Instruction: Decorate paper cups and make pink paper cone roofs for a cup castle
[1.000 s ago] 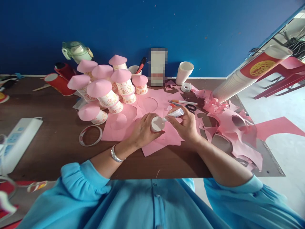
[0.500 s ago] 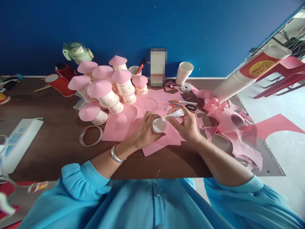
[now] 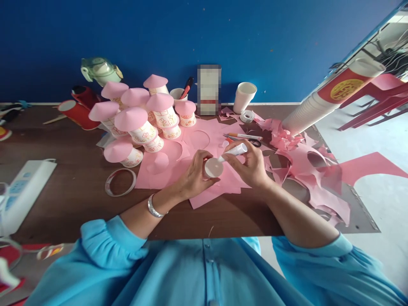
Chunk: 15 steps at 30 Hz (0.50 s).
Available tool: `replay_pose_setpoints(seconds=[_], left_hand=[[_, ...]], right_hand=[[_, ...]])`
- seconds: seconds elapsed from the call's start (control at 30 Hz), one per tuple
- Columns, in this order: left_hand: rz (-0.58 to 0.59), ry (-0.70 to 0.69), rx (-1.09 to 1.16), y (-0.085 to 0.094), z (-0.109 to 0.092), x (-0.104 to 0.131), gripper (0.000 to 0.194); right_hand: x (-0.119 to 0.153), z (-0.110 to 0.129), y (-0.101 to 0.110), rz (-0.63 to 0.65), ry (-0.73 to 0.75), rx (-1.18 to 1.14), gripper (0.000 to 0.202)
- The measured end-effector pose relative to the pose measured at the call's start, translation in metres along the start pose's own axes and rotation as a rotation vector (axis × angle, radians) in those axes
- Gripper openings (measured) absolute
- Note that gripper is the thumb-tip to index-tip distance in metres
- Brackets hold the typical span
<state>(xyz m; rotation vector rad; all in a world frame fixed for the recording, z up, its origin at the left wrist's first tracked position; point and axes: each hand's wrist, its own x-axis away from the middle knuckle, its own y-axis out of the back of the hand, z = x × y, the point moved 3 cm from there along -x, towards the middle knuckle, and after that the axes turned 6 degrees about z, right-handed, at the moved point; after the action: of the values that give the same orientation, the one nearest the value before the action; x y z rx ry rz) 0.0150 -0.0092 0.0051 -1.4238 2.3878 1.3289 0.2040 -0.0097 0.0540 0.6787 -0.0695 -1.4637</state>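
Head view: held cup [image 3: 213, 168] shifted slightly right.

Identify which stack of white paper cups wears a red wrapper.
The tall stack on the right, its red wrapper marked yellow; the short stack by the blue wall has none.

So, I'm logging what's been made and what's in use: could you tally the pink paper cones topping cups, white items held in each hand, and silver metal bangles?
Pink paper cones topping patterned white paper cups: 8
White round paper cup in left hand: 1
White plastic tube in right hand: 1
Silver metal bangle: 1
Total: 11
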Motion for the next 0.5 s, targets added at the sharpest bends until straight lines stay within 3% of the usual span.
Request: replay_pose_setpoints(seconds=[0.2, 0.37, 0.5], left_hand=[[-0.003, 0.013, 0.028, -0.001, 0.002, 0.000, 0.058], [0.011, -0.020, 0.010, 0.001, 0.000, -0.001, 0.059], [0.043, -0.025, 0.018, 0.003, -0.003, -0.004, 0.056]], right_hand=[[0.000, 0.002, 0.001, 0.012, 0.017, 0.110, 0.016], [-0.004, -0.006, 0.002, 0.000, -0.027, 0.056, 0.027], [-0.001, -0.004, 0.003, -0.027, 0.009, -0.001, 0.023]])
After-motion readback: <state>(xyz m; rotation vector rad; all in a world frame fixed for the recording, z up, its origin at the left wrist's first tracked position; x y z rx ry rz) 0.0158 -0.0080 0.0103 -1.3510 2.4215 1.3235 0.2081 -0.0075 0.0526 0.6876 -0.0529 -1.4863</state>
